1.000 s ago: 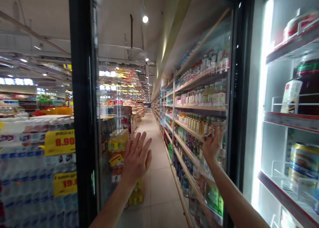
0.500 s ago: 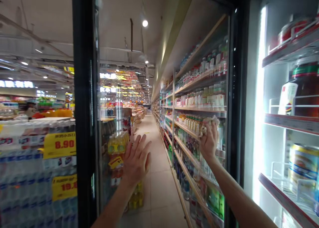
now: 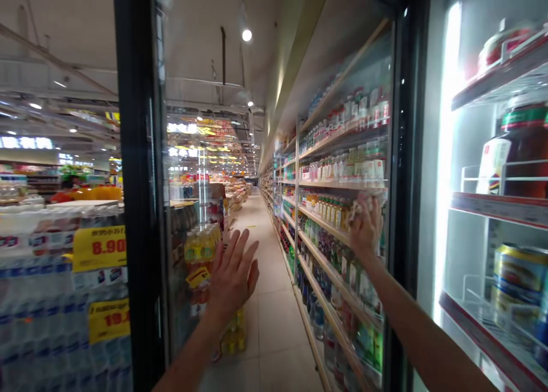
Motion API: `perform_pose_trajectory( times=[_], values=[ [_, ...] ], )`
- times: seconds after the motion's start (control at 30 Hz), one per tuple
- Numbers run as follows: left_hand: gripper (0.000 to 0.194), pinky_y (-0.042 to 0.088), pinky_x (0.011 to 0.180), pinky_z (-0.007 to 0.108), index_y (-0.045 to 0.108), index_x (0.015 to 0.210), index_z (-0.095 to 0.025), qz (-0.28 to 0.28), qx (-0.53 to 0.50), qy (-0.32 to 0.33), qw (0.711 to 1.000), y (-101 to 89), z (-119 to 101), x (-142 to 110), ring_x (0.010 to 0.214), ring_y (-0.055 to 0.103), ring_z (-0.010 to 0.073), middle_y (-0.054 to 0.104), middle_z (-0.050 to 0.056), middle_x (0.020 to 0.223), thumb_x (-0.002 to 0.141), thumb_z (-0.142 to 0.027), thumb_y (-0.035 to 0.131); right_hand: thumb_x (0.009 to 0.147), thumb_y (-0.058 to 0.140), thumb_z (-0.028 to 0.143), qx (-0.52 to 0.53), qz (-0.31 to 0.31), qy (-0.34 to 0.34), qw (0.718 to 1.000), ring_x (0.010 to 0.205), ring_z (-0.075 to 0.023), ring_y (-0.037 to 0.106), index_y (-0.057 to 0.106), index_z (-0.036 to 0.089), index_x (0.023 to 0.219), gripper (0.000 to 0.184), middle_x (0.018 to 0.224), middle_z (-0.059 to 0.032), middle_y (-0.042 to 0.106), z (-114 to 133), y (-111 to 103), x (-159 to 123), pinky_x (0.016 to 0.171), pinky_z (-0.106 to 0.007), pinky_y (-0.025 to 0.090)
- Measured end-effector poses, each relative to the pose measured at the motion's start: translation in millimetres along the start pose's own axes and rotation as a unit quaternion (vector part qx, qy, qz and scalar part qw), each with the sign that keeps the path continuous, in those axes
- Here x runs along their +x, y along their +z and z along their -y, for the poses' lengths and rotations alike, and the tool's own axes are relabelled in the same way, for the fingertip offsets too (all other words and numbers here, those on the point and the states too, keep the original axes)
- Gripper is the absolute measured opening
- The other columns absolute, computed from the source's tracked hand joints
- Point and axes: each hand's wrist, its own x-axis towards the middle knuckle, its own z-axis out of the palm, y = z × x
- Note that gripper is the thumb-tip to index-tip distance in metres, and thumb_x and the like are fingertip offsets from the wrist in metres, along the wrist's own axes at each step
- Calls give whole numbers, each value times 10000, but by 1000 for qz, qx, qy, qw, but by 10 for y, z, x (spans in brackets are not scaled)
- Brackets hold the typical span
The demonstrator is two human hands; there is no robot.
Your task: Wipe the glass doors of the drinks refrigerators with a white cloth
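Note:
A glass door (image 3: 269,152) in a black frame stands in front of me, with a store aisle visible through it. My left hand (image 3: 233,272) is open, palm toward the pane and fingers stretched upward; whether it touches the glass I cannot tell. Near the door's right side, my right hand (image 3: 369,226) is closed on a crumpled, light-coloured cloth (image 3: 356,212) held up at the glass. The cloth is partly hidden by the fingers and blurred.
At right, a lit cooler holds cans (image 3: 520,278) and a dark bottle (image 3: 524,152) on wire-fronted shelves. Left of the black door frame (image 3: 139,209) stand stacked bottle packs (image 3: 38,323) with yellow price signs (image 3: 100,248). Drink shelves (image 3: 342,184) show through the glass.
My right hand has moved a little to the right with the cloth at the glass. My left hand stays nearly in place. The view has shifted slightly.

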Motion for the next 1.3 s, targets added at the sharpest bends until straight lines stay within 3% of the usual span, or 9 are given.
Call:
perform_pose_trajectory(
  times=[0.1, 0.37, 0.53, 0.63, 0.73, 0.9, 1.0, 1.17, 1.3],
  values=[
    [416, 265, 1092, 455, 510, 1222, -206, -1, 4, -1, 1000, 6, -6, -1, 1327, 345, 237, 471, 103, 1356, 808, -171, 529, 862, 298, 227, 23, -57, 85, 995, 1357, -274, 270, 439, 132, 1324, 492, 1428, -161, 349, -24, 63, 343, 1074, -553, 254],
    [500, 246, 1104, 462, 447, 1296, -226, 2, -8, 10, 1000, 7, 38, -16, 1343, 312, 239, 397, 88, 1413, 808, -162, 533, 836, 431, 229, 47, 146, -355, 922, 1401, -221, 175, 389, 279, 1355, 523, 1445, -31, 363, 1006, 169, -98, 1107, -460, 262],
    [457, 265, 1091, 455, 472, 1267, -221, -2, -4, 3, 1000, -3, 8, -5, 1331, 338, 232, 456, 92, 1371, 815, -170, 520, 853, 316, 203, 27, -3, -75, 997, 1365, -247, 266, 456, 189, 1311, 479, 1435, -109, 363, 217, 97, 345, 1075, -514, 269],
    [411, 283, 1078, 453, 511, 1217, -203, -1, 3, 3, 1000, -4, -7, 2, 1324, 350, 240, 483, 109, 1345, 808, -169, 530, 863, 278, 228, 30, -62, 32, 997, 1357, -255, 276, 435, 139, 1325, 496, 1424, -140, 367, 184, 153, 600, 1079, -519, 260],
    [398, 286, 1075, 456, 519, 1204, -195, 3, 2, 4, 1000, -6, -4, 4, 1326, 346, 244, 483, 120, 1343, 807, -169, 535, 866, 322, 242, 40, 16, -117, 992, 1380, -243, 227, 432, 179, 1331, 482, 1434, -92, 366, 731, 211, 436, 1094, -488, 257],
    [400, 287, 1074, 452, 510, 1211, -195, 2, -2, 9, 1000, -20, 22, 6, 1317, 362, 236, 488, 115, 1340, 812, -169, 526, 850, 437, 281, 56, 155, -411, 897, 1397, -204, 187, 407, 271, 1343, 493, 1416, -20, 412, 1303, 169, -107, 1122, -421, 229],
    [373, 282, 1079, 432, 538, 1170, -178, -7, -1, 13, 1000, -25, 23, 10, 1315, 366, 236, 509, 122, 1319, 798, -156, 540, 860, 386, 236, 33, 121, -330, 936, 1378, -212, 242, 429, 275, 1324, 467, 1403, -44, 426, 870, 106, 12, 1098, -469, 245],
    [357, 276, 1084, 430, 546, 1153, -171, -17, 11, 12, 1000, -21, 2, 22, 1322, 353, 239, 519, 123, 1308, 796, -154, 542, 853, 313, 219, 24, -53, 12, 998, 1356, -270, 277, 435, 181, 1325, 490, 1424, -121, 370, 306, 167, 638, 1063, -551, 264],
    [361, 303, 1061, 446, 544, 1154, -169, -11, 14, 14, 1000, -15, 10, 17, 1303, 383, 252, 525, 137, 1298, 794, -153, 549, 861, 332, 226, 35, 17, -128, 991, 1380, -245, 226, 405, 220, 1348, 492, 1445, -63, 348, 855, 248, 551, 1093, -505, 263]
  ],
)
